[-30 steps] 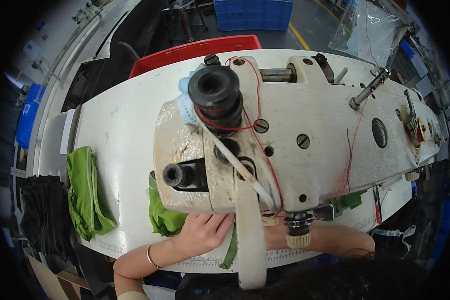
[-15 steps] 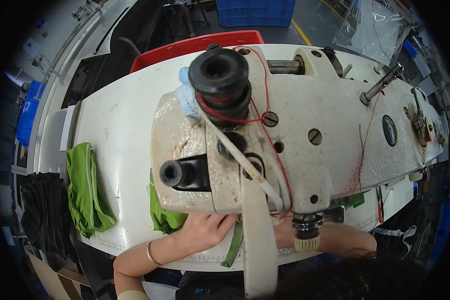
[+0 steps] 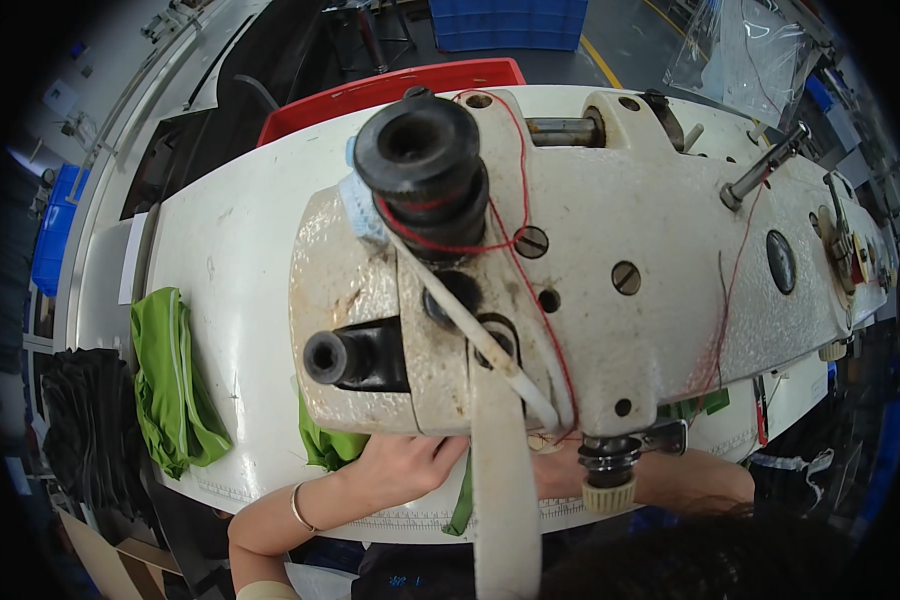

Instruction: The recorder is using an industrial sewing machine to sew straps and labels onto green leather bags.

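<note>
A big off-white sewing machine (image 3: 610, 250) fills the view from above, with red thread running over its top and a white elastic band (image 3: 503, 500) hanging down its front. My left hand (image 3: 402, 462) lies flat on green fabric (image 3: 328, 447) under the machine's head, a bracelet on its wrist. My right hand (image 3: 560, 472) is mostly hidden beneath the machine; only part of it and the forearm show near the needle area. A strip of green fabric (image 3: 461, 500) hangs over the table's front edge between the hands.
A second folded green garment (image 3: 173, 380) lies at the left end of the white table (image 3: 230, 260). Dark cloth (image 3: 90, 440) is piled off the table's left. A red bin (image 3: 390, 85) stands behind the table, blue crates beyond.
My head has moved closer, so the machine looms larger. Both hands stay on the green fabric under the machine head.
</note>
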The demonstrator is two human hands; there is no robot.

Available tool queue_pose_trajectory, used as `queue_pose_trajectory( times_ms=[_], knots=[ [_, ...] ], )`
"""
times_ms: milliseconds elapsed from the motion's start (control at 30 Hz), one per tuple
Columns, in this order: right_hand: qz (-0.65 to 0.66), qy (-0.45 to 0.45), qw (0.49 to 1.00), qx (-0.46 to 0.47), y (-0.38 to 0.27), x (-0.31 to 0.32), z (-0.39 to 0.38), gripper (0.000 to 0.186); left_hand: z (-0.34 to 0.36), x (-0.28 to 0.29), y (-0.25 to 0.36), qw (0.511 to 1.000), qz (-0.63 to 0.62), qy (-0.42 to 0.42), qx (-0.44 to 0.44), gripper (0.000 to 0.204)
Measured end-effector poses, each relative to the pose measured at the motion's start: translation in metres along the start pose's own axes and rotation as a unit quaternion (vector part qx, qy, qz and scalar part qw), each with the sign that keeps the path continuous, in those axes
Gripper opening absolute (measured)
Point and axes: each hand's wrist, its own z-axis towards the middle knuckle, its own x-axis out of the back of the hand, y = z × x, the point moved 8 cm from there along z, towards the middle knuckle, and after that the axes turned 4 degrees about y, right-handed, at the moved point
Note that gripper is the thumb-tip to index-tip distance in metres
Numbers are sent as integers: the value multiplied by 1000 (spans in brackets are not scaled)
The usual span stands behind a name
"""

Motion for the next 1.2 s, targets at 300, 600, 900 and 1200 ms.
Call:
queue_pose_trajectory(
  times_ms=[300, 600, 900, 1200],
  knots=[
    [-4, -32, 999, -8, -2, -11, -2, 16, -3, -7, -1, 1000, 7, -10, 2, 30],
    [251, -100, 917, -292, 41, -51, -22, 10, 17, -5, -33, 996, -59, -28, 65, 21],
    [-8, -16, 996, 92, -62, 9, -10, 33, -1, 32, 82, 969, 110, -145, -167, 12],
    [-9, 76, 997, -24, -69, 30, -20, 30, -65, 27, 98, 982, 168, 32, -78, 15]
  ],
)
